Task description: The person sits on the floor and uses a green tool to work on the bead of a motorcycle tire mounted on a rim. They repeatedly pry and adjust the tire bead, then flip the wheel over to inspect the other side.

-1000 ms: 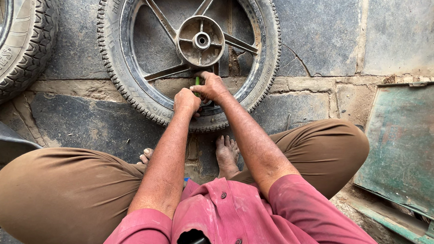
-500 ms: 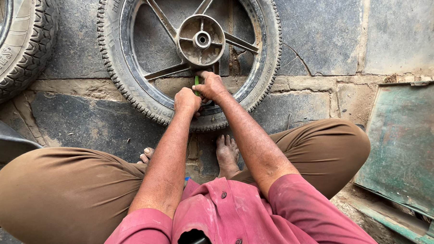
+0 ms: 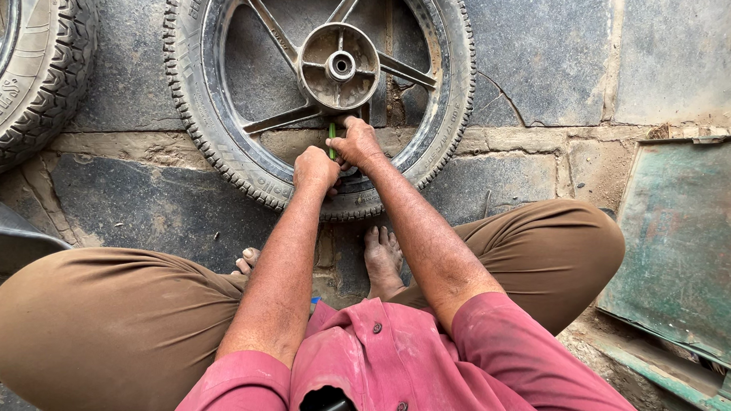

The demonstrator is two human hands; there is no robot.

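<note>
Working a green tool [image 3: 331,139] at the wheel [image 3: 321,93] rim: both hands, left hand [image 3: 316,168] and right hand [image 3: 357,142], fingers closed on it; next likely steady levering.

No packages, paper labels, signs or screens appear in this view. The only lettering is raised moulded marking, black on black, following the curved sidewall of the second tyre [image 3: 9,88] at the upper left, and a fainter band of the same kind on the sidewall of the spoked wheel's tyre [image 3: 217,134] at centre. The green-painted metal sheet [image 3: 691,243] at the right carries worn paint and no marking that can be made out.
</note>
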